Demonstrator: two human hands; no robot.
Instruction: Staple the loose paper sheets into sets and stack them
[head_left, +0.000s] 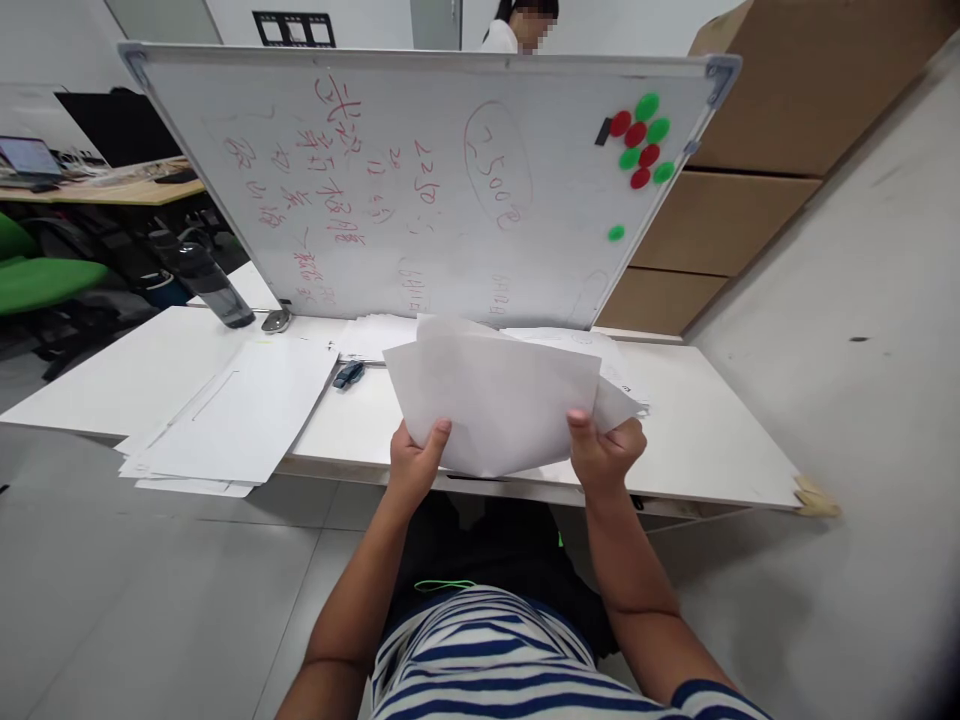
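Several white paper sheets [502, 400] are held up at an angle over the table's front edge, fanned out unevenly. My left hand [417, 455] grips their lower left side, thumb on the front face. On the lower right side my right hand [606, 450] grips the same sheets, thumb also in front; the other fingers are mostly behind the paper. To the left lies a loose stack of paper [232, 410], overhanging the front edge. A small dark blue clip-like object [349, 375] rests between that stack and the held sheets. More papers [375, 337] lie behind the held ones.
A whiteboard [420, 200] with red writing and round magnets stands along the back of the white table [705, 430]. A dark bottle [214, 285] and a computer mouse [276, 320] are at the back left. Cardboard boxes [750, 220] rise at right. A person [517, 28] is behind the board.
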